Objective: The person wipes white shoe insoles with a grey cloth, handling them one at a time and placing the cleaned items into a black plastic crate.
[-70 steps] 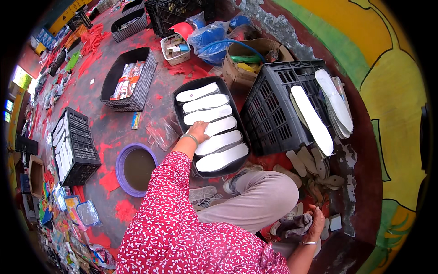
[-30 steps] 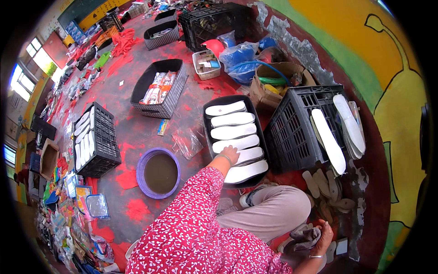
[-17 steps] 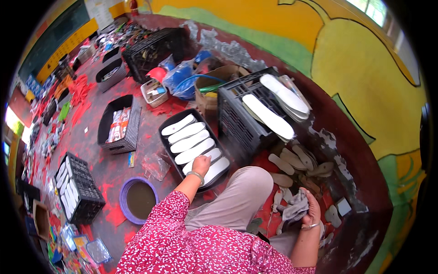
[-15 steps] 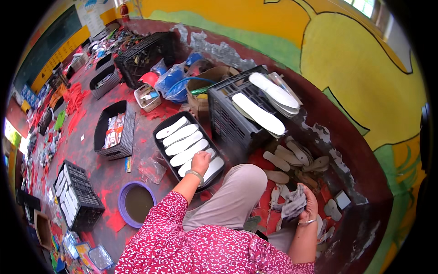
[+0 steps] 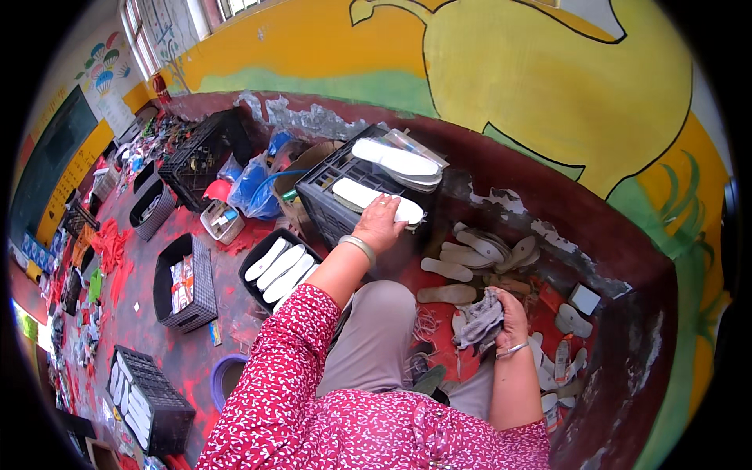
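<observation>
My left hand (image 5: pixel 377 227) is closed on the near end of a white shoe insole (image 5: pixel 354 193), which lies on a small pile on top of an upturned black plastic crate (image 5: pixel 319 186). Beside that pile, another stack of white insoles (image 5: pixel 398 161) rests on the same crate. A crumpled grey cloth (image 5: pixel 478 323) hangs in my right hand (image 5: pixel 513 317), the fingers wrapped round it. Left of my forearm stands a dark basket (image 5: pixel 249 260) with white insoles laid in a row, partly covered by my arm.
Loose insoles (image 5: pixel 446 270) are heaped on the floor at the wall's foot. A purple basin (image 5: pixel 219 384) stands at left, half hidden by my sleeve. Farther left are a grey woven basket (image 5: pixel 202 301) with packets and a black crate (image 5: pixel 168 411) of insoles.
My left hand has moved up and right from the basket's insoles to the pile on the crate. The view has turned; my right hand still holds the cloth.
</observation>
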`<state>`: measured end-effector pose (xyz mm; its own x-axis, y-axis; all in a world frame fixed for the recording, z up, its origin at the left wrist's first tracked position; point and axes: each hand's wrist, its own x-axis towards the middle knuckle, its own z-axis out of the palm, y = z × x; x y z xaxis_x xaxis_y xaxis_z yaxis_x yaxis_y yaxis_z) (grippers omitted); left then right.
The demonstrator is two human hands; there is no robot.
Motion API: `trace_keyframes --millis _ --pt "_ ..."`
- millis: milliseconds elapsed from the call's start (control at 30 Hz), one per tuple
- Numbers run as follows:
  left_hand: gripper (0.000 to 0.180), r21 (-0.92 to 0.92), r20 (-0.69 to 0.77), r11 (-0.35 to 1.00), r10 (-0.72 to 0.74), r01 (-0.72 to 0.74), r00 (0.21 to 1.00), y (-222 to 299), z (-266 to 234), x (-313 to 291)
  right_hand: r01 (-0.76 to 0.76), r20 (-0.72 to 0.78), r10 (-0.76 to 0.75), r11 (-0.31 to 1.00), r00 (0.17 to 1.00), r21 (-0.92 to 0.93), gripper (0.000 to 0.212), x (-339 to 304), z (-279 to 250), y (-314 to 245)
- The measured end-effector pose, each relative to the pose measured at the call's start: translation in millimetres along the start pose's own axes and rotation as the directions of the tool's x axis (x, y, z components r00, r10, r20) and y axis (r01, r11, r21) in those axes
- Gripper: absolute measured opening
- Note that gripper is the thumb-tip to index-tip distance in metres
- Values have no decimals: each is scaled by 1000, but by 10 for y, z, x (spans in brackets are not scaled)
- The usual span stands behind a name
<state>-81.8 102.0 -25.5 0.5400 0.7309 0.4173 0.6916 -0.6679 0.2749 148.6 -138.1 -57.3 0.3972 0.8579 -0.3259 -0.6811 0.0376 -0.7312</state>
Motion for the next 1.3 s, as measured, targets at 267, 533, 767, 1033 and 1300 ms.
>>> trace_keyframes --millis 267,533,767,1033,1300 --pt "49 83 85 997 -7 -1 996 -3 7 67 -22 84 25 999 996 -44 18 -61 38 -75" --pt "25 -139 46 964 -223 228 974 -129 35 191 -11 43 15 996 999 -93 19 37 -39 3" --pt "24 -422 -541 897 -135 -130 830 -542 -385 357 -16 38 21 992 999 -121 19 40 -29 0" --pt "21 -896 -443 295 -638 -332 630 -584 -1133 253 -43 60 51 991 997 -126 15 -103 189 -102" --pt "27 -888 246 -459 -436 21 866 194 -991 -224 1 304 39 992 952 -128 12 -112 5 -69"
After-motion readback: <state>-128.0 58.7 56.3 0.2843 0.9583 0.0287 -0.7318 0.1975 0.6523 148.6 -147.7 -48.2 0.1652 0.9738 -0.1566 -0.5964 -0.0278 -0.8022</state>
